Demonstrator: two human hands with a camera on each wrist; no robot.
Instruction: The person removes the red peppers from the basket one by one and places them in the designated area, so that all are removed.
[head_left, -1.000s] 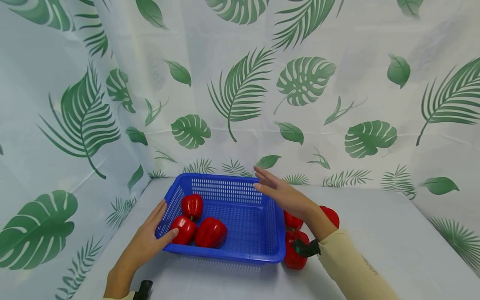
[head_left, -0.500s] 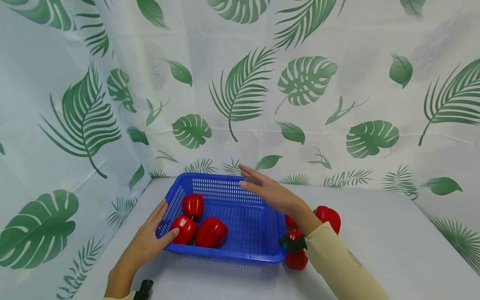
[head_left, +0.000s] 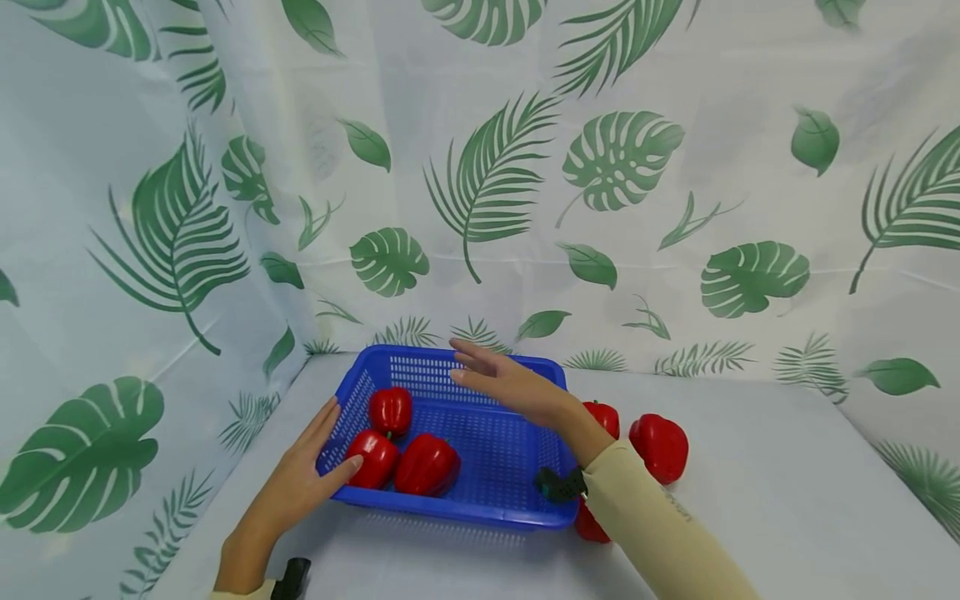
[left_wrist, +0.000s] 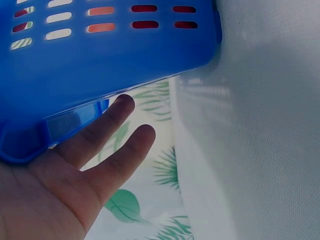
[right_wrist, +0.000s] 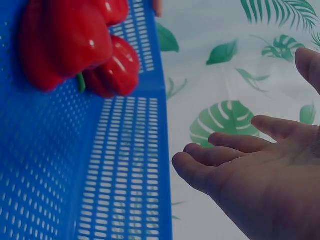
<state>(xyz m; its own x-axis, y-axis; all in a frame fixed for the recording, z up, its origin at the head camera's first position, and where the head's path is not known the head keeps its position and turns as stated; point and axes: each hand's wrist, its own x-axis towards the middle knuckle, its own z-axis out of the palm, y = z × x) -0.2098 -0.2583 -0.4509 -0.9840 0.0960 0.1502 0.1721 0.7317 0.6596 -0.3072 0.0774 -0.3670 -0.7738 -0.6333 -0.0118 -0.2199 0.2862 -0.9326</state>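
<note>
A blue plastic basket (head_left: 465,517) with slotted walls stands on the white table. Three red bell peppers lie at its left end: one at the back (head_left: 391,411), one at the front left (head_left: 373,460) and one beside it (head_left: 427,465). My left hand (head_left: 296,475) is at the basket's left front corner, its thumb over the rim beside a pepper. In the left wrist view, two straight, spread fingers (left_wrist: 122,155) show along the outer wall. Over the basket's right half hovers my right hand (head_left: 513,387), fingers extended, holding nothing.
To the basket's right lie three more red bell peppers: one at the back (head_left: 602,417), one farther right (head_left: 660,448) and one at the front (head_left: 591,523), partly hidden by the right sleeve. A leaf-patterned cloth (head_left: 480,283) hangs behind and to the left.
My right hand has moved left from the basket's right rim to over its inside, uncovering more of the peppers on the right. My left hand has stayed on the basket.
</note>
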